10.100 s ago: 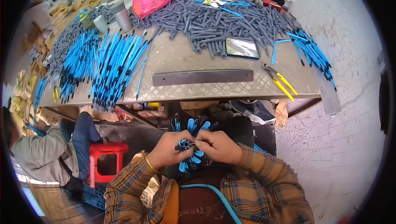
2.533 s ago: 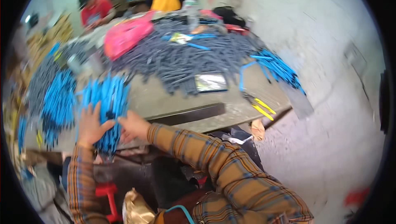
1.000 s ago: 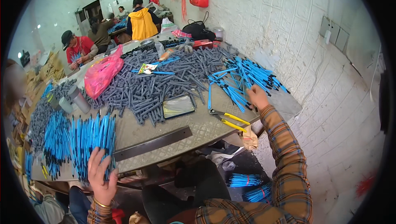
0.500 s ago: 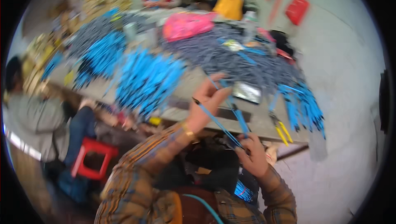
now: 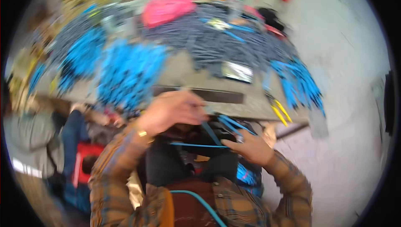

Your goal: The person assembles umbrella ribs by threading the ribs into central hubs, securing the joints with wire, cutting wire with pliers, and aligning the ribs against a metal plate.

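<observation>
Frame is motion-blurred. Left hand point(image 5: 173, 110) sits mid-frame at the near edge of the grey metal worktable point(image 5: 184, 70), fingers curled around the upper ends of a few thin blue cable pieces point(image 5: 217, 129). Right hand point(image 5: 250, 147) is lower right of centre, fingers closed on the other ends of the same blue pieces, which span between both hands just below the table edge. Heap of dark grey rods point(image 5: 217, 39) fills upper centre; bright blue bundles point(image 5: 129, 72) lie left of centre; yellow-handled pliers point(image 5: 280, 112) are at right. Red plastic stool point(image 5: 85, 160) is at lower left.
</observation>
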`<state>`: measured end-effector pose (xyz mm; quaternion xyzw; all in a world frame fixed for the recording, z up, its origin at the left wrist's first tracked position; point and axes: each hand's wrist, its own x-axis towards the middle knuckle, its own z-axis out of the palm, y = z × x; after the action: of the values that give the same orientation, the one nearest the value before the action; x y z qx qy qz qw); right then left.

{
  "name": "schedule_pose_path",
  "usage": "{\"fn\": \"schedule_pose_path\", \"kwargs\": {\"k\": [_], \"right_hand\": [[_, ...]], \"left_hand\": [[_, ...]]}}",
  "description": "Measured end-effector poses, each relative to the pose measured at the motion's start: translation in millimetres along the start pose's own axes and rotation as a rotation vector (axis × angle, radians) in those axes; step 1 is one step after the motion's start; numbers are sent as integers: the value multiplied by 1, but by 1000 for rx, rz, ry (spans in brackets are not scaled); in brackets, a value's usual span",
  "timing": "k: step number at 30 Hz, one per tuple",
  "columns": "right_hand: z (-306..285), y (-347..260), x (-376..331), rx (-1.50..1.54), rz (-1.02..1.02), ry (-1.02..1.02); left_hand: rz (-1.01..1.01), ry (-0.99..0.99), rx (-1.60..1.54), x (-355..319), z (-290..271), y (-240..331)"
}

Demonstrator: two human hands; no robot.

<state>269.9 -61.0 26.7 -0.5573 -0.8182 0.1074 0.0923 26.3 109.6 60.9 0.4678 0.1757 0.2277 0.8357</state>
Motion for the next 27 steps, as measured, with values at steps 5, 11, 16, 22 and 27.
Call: {"fn": "schedule_pose_path", "kwargs": {"k": [5,11,16,22,27], "right_hand": [[-11,17,-19,-202,-17,57],[-29,17,-33,-360,109,44],[-25,28,-35,-286,79,91],[-12,43,-36,-376,-8,346],[0,60,-42,-372,105,346]], "left_hand": [[-155,69,65,28,4,-3],[-193,164,8,56,17,-17],[-175,201,-164,80,25,-25],[-86,49,-339,100,29,-19],[-37,216,-382,97,67,-29]]}}
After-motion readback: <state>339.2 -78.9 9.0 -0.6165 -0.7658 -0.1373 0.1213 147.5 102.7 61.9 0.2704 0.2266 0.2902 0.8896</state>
